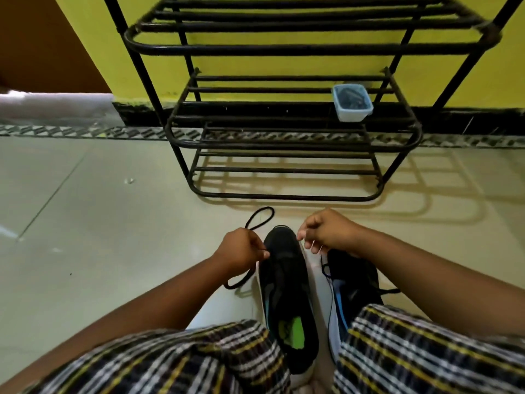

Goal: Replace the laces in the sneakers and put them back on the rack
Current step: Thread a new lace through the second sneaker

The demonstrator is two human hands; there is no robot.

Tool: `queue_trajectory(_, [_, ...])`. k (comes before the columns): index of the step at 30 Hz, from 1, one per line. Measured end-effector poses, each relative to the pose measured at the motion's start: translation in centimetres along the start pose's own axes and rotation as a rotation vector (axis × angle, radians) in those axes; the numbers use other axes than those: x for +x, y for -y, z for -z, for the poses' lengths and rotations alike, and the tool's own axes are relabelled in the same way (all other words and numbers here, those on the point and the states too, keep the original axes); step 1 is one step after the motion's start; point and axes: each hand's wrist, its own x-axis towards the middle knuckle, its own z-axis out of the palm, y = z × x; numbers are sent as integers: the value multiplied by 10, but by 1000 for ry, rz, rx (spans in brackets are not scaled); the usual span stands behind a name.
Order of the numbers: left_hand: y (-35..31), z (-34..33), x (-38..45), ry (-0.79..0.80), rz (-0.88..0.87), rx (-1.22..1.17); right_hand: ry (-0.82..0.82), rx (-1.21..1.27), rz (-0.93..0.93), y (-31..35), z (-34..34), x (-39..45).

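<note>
Two sneakers on the floor between the knees, toes toward the rack (284,49): left sneaker (287,294) black with green insole, right sneaker (350,282) black with blue trim, partly hidden under the right forearm. Black lace (260,216) pinched in left hand (241,248), looping forward over the floor and trailing back beside the left sneaker. Right hand (326,233) curled over the toe area with fingers pinched together; held item too thin to identify. Lace judged light, limp, prone to slipping and twisting: grip near the stiff tip for threading. Sneakers judged light, flexible uppers: steady at the sole or heel. Beyond, small plastic tub (352,102) on a middle rack shelf, yellow wall behind.
</note>
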Motion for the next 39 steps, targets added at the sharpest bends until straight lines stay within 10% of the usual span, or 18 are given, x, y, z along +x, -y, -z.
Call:
queue_trajectory(23, [-9,-35,2,-76,-72,275,102,-69,-109,-13,-57,-2])
queue_trajectory(39, [11,-24,6,-325,104,-358,138,-75,-107,-14,-52,-5])
